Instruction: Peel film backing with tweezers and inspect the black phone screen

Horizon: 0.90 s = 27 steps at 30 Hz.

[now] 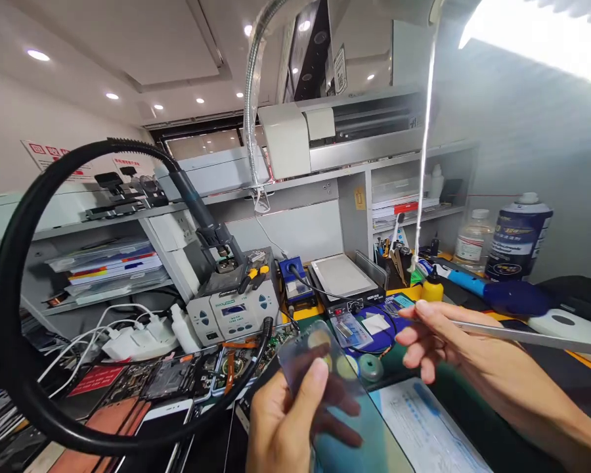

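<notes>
My left hand point(288, 420) is closed on a see-through, bluish phone-sized sheet point(347, 417), thumb on the near face and fingers showing through from behind. Whether it is film or glass I cannot tell. To its right, my right hand point(453, 335) pinches metal tweezers point(517, 334), with their thin tips pointing left and the broad end extending right past the wrist. The tips are apart from the sheet. Under the hands lies a clear packet with blue print point(428, 424) on the dark green mat. A small round greenish container point(370, 368) sits just beyond the sheet.
A thick black hose point(10, 276) loops across the left side from a grey hot-air station point(236, 309). Phone parts and circuit boards point(172, 378) crowd the left. Behind stand a flat heating plate point(347, 276) and a yellow bottle point(432, 289); a spray can point(519, 240) stands at right.
</notes>
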Each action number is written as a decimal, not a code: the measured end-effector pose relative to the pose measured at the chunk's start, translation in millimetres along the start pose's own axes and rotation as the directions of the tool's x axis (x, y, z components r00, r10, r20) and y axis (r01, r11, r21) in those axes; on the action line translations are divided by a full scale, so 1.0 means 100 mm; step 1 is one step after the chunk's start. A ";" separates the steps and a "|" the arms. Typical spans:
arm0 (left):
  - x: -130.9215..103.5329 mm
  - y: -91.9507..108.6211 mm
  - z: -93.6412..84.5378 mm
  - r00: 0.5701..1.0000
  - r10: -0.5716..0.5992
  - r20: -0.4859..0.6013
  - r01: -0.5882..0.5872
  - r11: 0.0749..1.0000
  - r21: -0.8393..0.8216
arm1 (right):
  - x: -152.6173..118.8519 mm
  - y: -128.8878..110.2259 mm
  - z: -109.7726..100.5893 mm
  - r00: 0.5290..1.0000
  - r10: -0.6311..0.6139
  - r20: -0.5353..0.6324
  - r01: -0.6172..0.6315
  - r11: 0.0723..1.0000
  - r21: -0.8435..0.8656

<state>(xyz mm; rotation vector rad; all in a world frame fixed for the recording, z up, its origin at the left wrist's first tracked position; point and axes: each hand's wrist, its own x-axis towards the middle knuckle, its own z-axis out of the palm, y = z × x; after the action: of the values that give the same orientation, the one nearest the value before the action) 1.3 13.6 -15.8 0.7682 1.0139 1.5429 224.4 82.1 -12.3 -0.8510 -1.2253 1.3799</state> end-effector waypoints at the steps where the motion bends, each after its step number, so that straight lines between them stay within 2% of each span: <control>1: 0.02 0.02 0.00 0.998 0.028 -0.053 -0.030 0.999 -0.040 | -0.01 -0.01 0.02 0.999 0.030 0.041 -0.030 1.000 0.008; 4: 0.06 0.08 -0.04 0.984 0.060 -0.165 -0.078 0.991 -0.106 | -0.07 -0.05 0.12 0.976 0.138 0.169 -0.143 0.990 0.016; 6: 0.07 0.10 -0.06 0.972 0.089 -0.216 -0.118 0.985 -0.123 | -0.18 -0.06 0.22 0.957 0.209 0.203 -0.219 0.975 0.029; 11: 0.03 0.13 -0.01 0.955 0.154 -0.254 -0.191 0.973 -0.127 | -0.53 0.00 0.51 0.951 0.292 0.104 -0.308 0.928 0.210; 15: -0.04 0.17 0.05 0.936 0.191 -0.294 -0.228 0.969 -0.095 | -0.70 0.07 0.71 0.954 0.298 0.042 -0.294 0.894 0.338; 21: -0.18 0.14 0.13 0.898 0.243 -0.367 -0.286 0.956 -0.068 | -0.74 0.11 0.91 0.981 0.194 0.021 -0.188 0.905 0.382; 23: -0.28 0.09 0.17 0.906 0.237 -0.352 -0.284 0.954 -0.090 | -0.72 0.09 0.91 0.985 0.170 0.020 -0.165 0.915 0.368; 25: -0.44 0.06 0.18 0.938 0.218 -0.270 -0.264 0.954 -0.145 | -0.68 0.01 0.85 0.989 0.146 0.023 -0.145 0.927 0.346; 27: -0.63 0.06 0.11 0.963 0.206 -0.173 -0.240 0.949 -0.204 | -0.62 -0.12 0.72 0.989 0.134 0.056 -0.145 0.941 0.306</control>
<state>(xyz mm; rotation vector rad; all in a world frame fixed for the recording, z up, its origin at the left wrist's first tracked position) 21.2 -46.0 -3.6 0.6319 0.8628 1.8991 170.3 5.6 7.1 -0.7047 -0.9531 1.6565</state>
